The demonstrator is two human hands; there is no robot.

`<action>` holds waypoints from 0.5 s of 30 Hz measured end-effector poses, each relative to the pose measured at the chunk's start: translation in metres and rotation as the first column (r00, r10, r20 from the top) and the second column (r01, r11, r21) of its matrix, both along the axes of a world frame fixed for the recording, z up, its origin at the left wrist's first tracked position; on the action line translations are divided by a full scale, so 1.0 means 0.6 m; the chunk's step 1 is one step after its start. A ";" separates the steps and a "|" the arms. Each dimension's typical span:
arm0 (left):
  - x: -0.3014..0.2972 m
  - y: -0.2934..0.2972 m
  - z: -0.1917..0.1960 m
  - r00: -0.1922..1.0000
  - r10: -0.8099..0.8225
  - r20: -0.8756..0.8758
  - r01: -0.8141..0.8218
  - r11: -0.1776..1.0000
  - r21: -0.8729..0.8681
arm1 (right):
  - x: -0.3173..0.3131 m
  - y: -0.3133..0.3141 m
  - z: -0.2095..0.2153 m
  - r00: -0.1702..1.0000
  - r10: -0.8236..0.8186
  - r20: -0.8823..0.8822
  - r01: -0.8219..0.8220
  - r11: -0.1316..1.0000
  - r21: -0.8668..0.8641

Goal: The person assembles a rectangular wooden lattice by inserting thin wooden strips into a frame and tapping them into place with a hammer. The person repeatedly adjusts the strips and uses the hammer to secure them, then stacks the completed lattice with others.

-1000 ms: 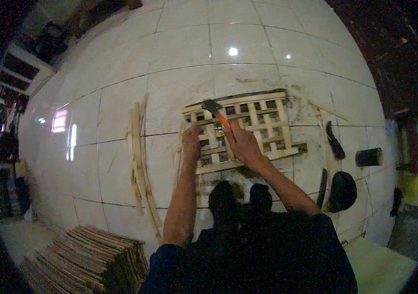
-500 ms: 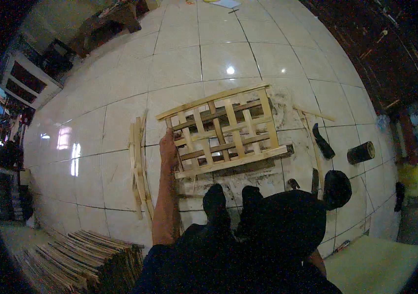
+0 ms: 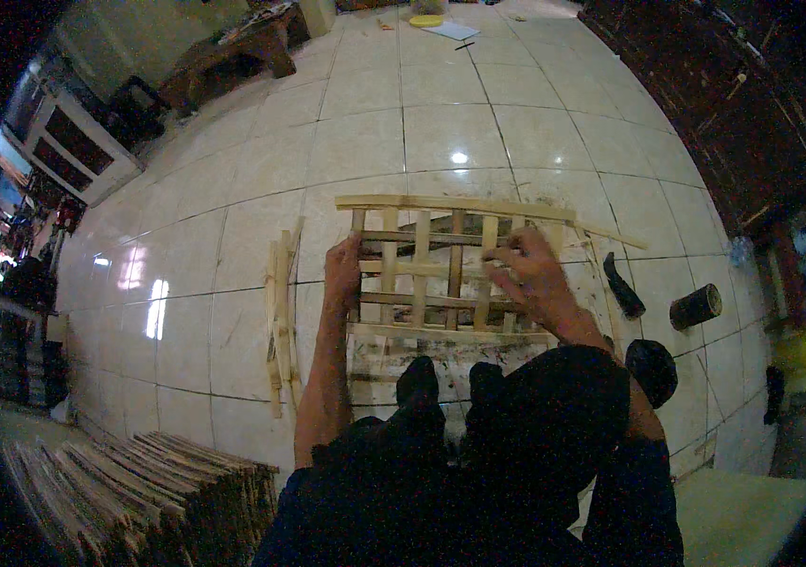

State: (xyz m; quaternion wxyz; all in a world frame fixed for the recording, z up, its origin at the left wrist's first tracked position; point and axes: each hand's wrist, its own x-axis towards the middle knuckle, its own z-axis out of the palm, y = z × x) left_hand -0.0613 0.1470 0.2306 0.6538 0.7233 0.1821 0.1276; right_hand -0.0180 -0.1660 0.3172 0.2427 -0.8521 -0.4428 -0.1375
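A lattice panel of pale and brown bamboo strips (image 3: pixel 422 269), woven over and under with a long rail along its far and near sides, is held off the tiled floor in front of my feet. My left hand (image 3: pixel 342 269) is closed around its left end strip. Over the panel's right part is my right hand (image 3: pixel 537 276), its fingers bent and apart near a pale upright strip. Nothing shows between those fingers. That hand and forearm cover the panel's right end.
Loose pale strips (image 3: pixel 282 317) lie left of the panel, and a stack of thin strips (image 3: pixel 152 496) is at lower left. To the right are a curved black object (image 3: pixel 622 285), a short dark cylinder (image 3: pixel 696 307) and a round black object (image 3: pixel 651 371). A dark cabinet (image 3: pixel 705 104) stands far right.
My right hand has come in from the lower right to the panel's right part. The panel has turned clockwise and shifted slightly right, with my left hand still on its left end.
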 end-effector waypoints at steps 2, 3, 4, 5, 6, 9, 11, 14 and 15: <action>-0.005 -0.018 0.029 0.999 -0.031 -0.007 0.030 0.997 -0.071 | 0.011 0.047 -0.047 1.000 -0.004 0.001 0.004 0.997 -0.073; -0.006 -0.026 0.040 0.999 -0.047 0.000 0.047 0.997 -0.059 | 0.011 0.055 -0.061 0.999 -0.014 0.032 0.017 0.996 -0.089; -0.006 -0.033 0.051 0.998 -0.063 0.007 0.064 0.997 -0.047 | 0.011 0.061 -0.073 0.998 -0.023 0.062 0.030 0.994 -0.106; -0.011 -0.030 0.057 0.998 -0.066 0.007 0.066 0.997 -0.029 | 0.010 0.072 -0.082 0.996 -0.019 0.086 0.028 0.993 -0.115; -0.013 -0.024 0.055 0.998 -0.070 -0.008 0.070 0.998 0.007 | 0.010 0.082 -0.089 0.994 -0.027 0.105 0.038 0.994 -0.102; -0.012 -0.002 0.036 0.995 -0.103 -0.017 0.104 0.992 0.076 | 0.007 0.104 -0.089 0.990 -0.043 0.133 0.051 0.997 -0.059; -0.010 -0.001 0.029 0.989 -0.144 0.035 0.140 0.987 0.080 | 0.001 0.107 -0.086 0.993 -0.024 0.120 0.027 0.999 -0.024; -0.007 -0.021 0.028 0.988 -0.148 0.040 0.148 0.989 0.000 | 0.007 0.091 -0.102 0.999 -0.007 0.037 0.010 0.996 -0.087; -0.009 -0.013 0.022 0.985 -0.156 0.067 0.159 0.987 -0.032 | 0.009 0.098 -0.109 0.999 -0.024 0.033 0.026 0.998 -0.056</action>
